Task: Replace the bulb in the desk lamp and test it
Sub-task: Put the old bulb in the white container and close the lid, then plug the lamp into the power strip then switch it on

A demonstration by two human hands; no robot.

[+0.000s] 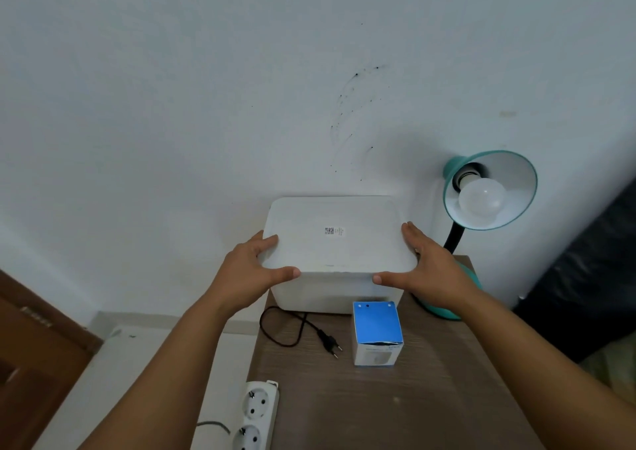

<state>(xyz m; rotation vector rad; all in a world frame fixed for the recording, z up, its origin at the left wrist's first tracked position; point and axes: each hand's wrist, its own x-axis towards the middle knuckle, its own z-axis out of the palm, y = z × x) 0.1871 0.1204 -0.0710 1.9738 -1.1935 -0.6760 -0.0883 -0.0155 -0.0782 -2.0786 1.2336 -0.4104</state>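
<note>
Head view: A person's left hand (253, 270) and right hand (432, 270) clasp the two near corners of a white, round-cornered plastic box (335, 253), thumbs laid along its front edge and fingers wrapped over the sides of its smooth, matte lid, which carries a small square code label (329, 231). The box sits at the back of a brown, wood-grain surface (395, 405), close against a pale, scuffed wall (206, 88).

Just right of the box stands the desk lamp (488, 191): a glossy teal cone shade with a white inner face, tilted toward the camera on a black gooseneck, its rounded teal base partly hidden behind the right hand. A frosted, globe-shaped bulb (481, 200) is seated in its socket.

In front of the box, a small cardboard bulb carton (378, 333) with a blue top stands upright. To its left the lamp's black cord loops across the surface and ends in a two-pin plug (328, 343), lying loose. A white plastic power strip (256, 415) with round sockets rests at the surface's near left edge.
</note>
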